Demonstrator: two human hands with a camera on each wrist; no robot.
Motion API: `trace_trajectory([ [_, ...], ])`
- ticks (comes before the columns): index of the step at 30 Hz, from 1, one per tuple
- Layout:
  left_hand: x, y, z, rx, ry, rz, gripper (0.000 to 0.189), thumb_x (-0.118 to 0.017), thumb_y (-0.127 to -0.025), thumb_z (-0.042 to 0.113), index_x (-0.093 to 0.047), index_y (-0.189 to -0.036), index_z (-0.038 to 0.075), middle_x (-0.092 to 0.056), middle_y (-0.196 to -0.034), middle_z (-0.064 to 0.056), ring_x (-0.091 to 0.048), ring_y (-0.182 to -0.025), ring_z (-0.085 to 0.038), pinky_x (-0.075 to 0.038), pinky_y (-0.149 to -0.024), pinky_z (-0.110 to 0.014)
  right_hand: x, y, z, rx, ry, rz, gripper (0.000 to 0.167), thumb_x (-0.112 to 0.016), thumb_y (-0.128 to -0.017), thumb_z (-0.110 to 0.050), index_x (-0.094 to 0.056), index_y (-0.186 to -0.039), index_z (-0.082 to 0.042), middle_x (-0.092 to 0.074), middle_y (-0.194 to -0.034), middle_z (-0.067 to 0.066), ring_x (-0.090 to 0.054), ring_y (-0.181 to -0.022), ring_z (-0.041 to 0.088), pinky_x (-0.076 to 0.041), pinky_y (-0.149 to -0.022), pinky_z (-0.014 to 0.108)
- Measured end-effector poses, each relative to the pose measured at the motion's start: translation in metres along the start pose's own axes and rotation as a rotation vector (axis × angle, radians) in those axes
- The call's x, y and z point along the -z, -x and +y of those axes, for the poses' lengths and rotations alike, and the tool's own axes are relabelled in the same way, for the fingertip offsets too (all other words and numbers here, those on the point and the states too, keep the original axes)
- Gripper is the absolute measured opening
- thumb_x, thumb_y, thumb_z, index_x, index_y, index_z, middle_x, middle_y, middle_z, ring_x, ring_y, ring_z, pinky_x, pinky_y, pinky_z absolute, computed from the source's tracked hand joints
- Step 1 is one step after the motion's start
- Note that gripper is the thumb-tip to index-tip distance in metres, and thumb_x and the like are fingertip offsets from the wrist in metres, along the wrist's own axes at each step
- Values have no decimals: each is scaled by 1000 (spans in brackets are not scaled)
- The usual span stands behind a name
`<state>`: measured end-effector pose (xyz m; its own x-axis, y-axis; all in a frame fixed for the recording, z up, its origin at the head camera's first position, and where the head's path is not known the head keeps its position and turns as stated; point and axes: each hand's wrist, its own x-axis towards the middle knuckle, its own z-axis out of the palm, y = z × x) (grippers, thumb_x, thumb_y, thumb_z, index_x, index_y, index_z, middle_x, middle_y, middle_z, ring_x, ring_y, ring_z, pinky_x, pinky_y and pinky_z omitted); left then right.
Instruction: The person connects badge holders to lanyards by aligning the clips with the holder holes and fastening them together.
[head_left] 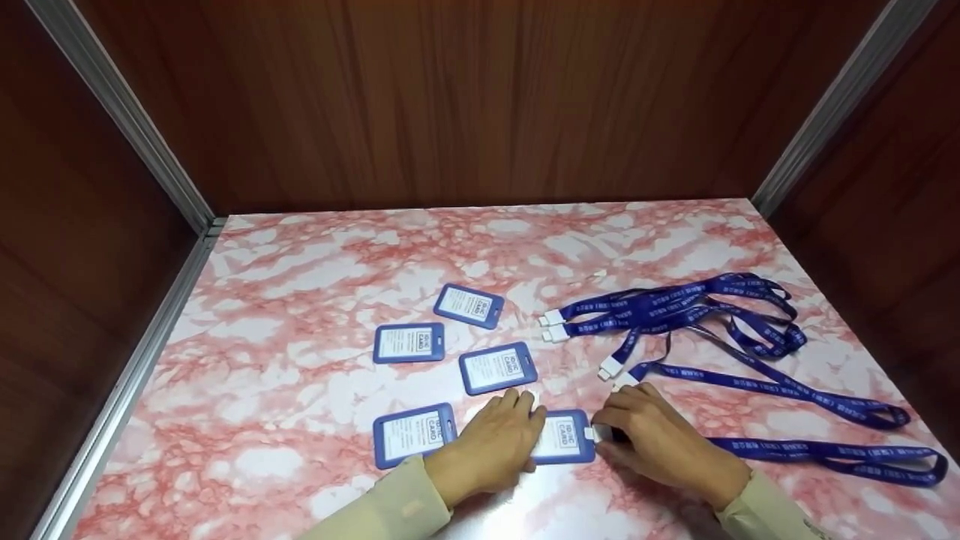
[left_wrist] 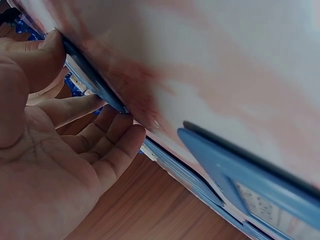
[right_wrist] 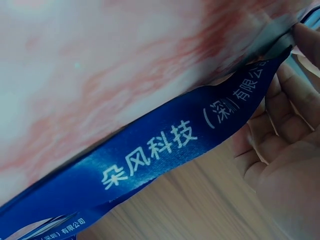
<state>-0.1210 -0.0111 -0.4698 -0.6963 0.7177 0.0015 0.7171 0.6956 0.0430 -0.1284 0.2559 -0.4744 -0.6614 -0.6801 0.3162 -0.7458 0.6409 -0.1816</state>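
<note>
A blue ID card holder (head_left: pixel 564 444) with a white card lies on the table in front of me. My left hand (head_left: pixel 496 441) holds it across its long edges; in the left wrist view the thumb is at one edge of the holder (left_wrist: pixel 92 77) and fingertips at the other. At the holder's slotted end, my right hand (head_left: pixel 660 442) pinches the white clip (head_left: pixel 598 433) of a blue lanyard (head_left: pixel 832 452), which trails off to the right. White lettering runs along this strap (right_wrist: pixel 155 142) in the right wrist view. Fingers partly hide the clip.
Another card holder (head_left: pixel 411 436) lies left of my left hand, and several more, such as one (head_left: pixel 499 369), lie beyond it. Several lanyards (head_left: pixel 660 307) with white clips are heaped at the right. A brown wooden panel (head_left: pixel 480 105) stands behind the marbled table (head_left: pixel 300 300).
</note>
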Motion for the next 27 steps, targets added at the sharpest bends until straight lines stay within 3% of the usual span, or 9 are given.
trace_trajectory([
  [8, 0, 0, 0, -6, 5, 4, 69, -82, -85, 40, -57, -139, 5, -54, -115, -5, -47, -102, -19, -45, -89, -31, 1, 2, -1, -24, 0, -12, 25, -90, -76, -26, -77, -95, -18, -66, -90, -9, -54, -82, 9, -39, -78, 33],
  [16, -2, 0, 0, 4, 9, 2, 70, -83, -84, 40, -58, -140, 5, -53, -114, -4, -46, -101, -18, -45, -89, -30, 0, 2, 0, 27, 17, 42, 27, -91, -74, -25, -77, -95, -16, -67, -91, -8, -57, -84, 12, -41, -78, 34],
  [27, -4, 1, -2, -16, 10, 33, 68, -82, -85, 39, -58, -138, 4, -55, -115, -5, -48, -104, -20, -46, -91, -31, 3, 2, -1, -14, 2, 13, 28, -90, -76, -29, -77, -97, -17, -67, -94, -9, -56, -86, 10, -40, -78, 34],
])
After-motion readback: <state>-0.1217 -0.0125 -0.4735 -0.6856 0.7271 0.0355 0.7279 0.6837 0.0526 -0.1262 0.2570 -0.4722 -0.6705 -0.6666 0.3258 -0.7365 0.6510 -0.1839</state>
